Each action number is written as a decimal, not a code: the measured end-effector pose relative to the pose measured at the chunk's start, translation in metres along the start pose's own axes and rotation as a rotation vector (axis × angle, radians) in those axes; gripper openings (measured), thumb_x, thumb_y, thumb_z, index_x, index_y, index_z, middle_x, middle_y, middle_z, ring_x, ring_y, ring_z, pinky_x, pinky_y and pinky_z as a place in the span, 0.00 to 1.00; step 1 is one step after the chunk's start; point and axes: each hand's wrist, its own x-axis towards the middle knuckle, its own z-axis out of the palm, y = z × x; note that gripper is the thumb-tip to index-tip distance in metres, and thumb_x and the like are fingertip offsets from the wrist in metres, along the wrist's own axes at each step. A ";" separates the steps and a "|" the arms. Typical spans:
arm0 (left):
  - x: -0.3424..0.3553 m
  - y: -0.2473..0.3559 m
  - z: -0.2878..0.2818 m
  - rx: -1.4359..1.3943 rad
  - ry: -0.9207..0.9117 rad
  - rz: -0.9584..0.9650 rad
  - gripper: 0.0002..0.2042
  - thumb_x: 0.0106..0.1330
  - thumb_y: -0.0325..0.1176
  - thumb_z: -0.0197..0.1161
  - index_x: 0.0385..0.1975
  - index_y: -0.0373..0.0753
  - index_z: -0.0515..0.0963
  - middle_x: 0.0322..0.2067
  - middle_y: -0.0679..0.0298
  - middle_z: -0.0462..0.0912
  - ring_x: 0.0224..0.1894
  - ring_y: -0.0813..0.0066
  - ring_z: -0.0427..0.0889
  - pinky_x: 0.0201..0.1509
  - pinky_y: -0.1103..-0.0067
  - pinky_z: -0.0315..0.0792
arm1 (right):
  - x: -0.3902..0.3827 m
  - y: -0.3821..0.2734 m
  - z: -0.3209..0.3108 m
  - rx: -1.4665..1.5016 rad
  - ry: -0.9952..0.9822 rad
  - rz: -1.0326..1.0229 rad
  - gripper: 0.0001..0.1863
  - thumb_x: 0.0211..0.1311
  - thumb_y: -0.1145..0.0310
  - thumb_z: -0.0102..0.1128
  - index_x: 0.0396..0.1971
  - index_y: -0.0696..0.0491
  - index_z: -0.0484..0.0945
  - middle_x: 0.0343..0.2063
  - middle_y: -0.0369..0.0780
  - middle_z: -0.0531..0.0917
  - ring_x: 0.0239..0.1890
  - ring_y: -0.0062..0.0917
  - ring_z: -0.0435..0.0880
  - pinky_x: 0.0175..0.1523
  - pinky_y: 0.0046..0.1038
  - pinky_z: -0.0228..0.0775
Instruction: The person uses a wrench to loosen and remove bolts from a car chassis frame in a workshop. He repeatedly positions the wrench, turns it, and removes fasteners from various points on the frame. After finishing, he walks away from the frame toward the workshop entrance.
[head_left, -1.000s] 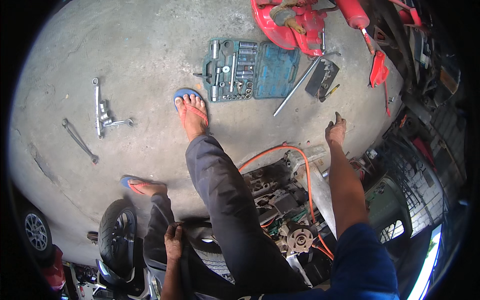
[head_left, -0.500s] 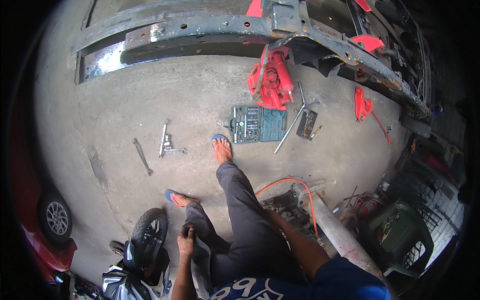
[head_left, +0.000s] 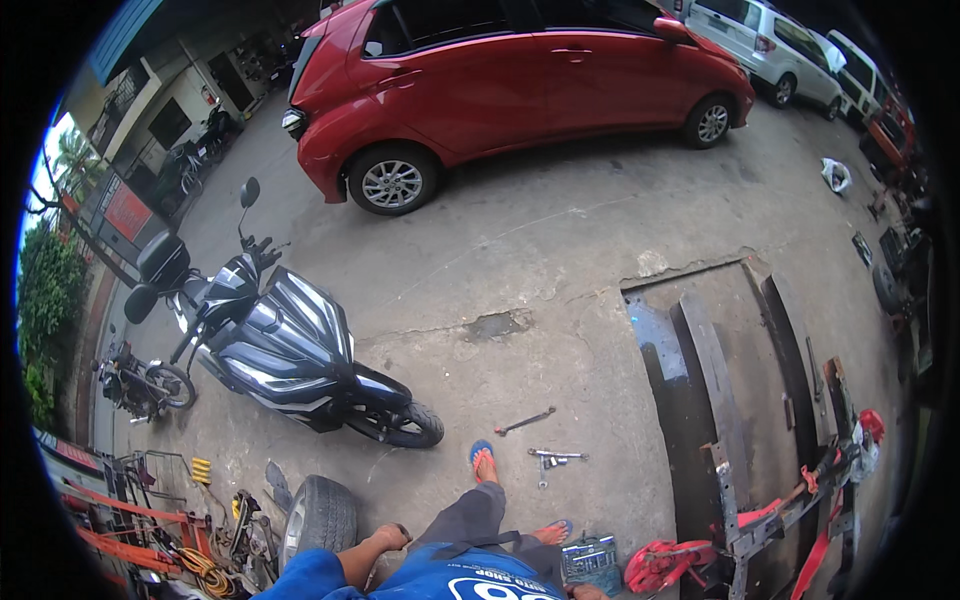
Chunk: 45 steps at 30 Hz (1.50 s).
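Observation:
My left hand [head_left: 392, 537] is at my left side, its fingers curled in; whatever may be inside is hidden. It is nearest to a loose tyre [head_left: 322, 520]. Of my right arm only a bit of skin [head_left: 588, 593] shows at the lower edge, with the fingers out of sight. On the concrete in front of my feet lie a long wrench [head_left: 525, 421] and a small cluster of wrenches and sockets [head_left: 556, 460]. An opened green socket set case [head_left: 590, 560] lies beside my right foot, next to a red round metal part [head_left: 665, 566].
A dark scooter [head_left: 290, 350] stands ahead on the left, a red car [head_left: 520, 90] beyond it. To the right, a sunken pit [head_left: 650, 350] has steel beams [head_left: 712, 370] across it, and a metal frame [head_left: 745, 540]. Orange metal equipment [head_left: 130, 510] and a coiled hose [head_left: 205, 572] are at lower left.
My view has swung left, bringing the whole scooter and red car into sight; the tools and socket case now appear lower and to the right. My left hand remains curled.

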 end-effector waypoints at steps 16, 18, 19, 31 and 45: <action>0.107 0.006 -0.265 -0.826 0.332 -0.036 0.13 0.66 0.40 0.63 0.43 0.39 0.85 0.37 0.60 0.90 0.36 0.70 0.90 0.47 0.73 0.80 | 0.082 -0.398 -0.068 -0.107 0.314 -0.453 0.29 0.67 0.55 0.59 0.63 0.57 0.71 0.45 0.44 0.85 0.48 0.35 0.83 0.52 0.37 0.78; 0.113 0.016 -0.309 -0.911 0.325 -0.031 0.13 0.66 0.39 0.63 0.44 0.39 0.84 0.39 0.59 0.89 0.37 0.71 0.90 0.47 0.74 0.80 | 0.108 -0.441 -0.085 -0.121 0.304 -0.370 0.30 0.67 0.54 0.59 0.64 0.55 0.70 0.46 0.45 0.84 0.48 0.36 0.83 0.52 0.40 0.77; 0.119 0.020 -0.328 -0.933 0.344 -0.060 0.13 0.66 0.39 0.63 0.45 0.39 0.84 0.39 0.59 0.89 0.37 0.71 0.90 0.47 0.75 0.80 | 0.122 -0.463 -0.094 -0.141 0.289 -0.305 0.30 0.67 0.54 0.59 0.64 0.54 0.70 0.47 0.45 0.83 0.48 0.37 0.83 0.53 0.42 0.77; 0.183 0.050 -0.484 -1.197 0.195 -0.310 0.16 0.67 0.44 0.60 0.40 0.39 0.87 0.34 0.64 0.90 0.30 0.72 0.88 0.38 0.75 0.81 | 0.274 -0.906 -0.266 -0.814 0.378 -0.186 0.16 0.69 0.62 0.58 0.50 0.54 0.81 0.34 0.39 0.87 0.28 0.25 0.86 0.30 0.30 0.79; 0.324 -0.062 -0.703 -1.410 -0.090 -0.340 0.16 0.71 0.40 0.54 0.44 0.36 0.84 0.46 0.64 0.88 0.40 0.70 0.89 0.44 0.68 0.81 | 0.247 -1.352 0.073 -0.771 0.209 -0.495 0.18 0.73 0.65 0.54 0.57 0.58 0.76 0.43 0.43 0.85 0.40 0.28 0.84 0.45 0.33 0.79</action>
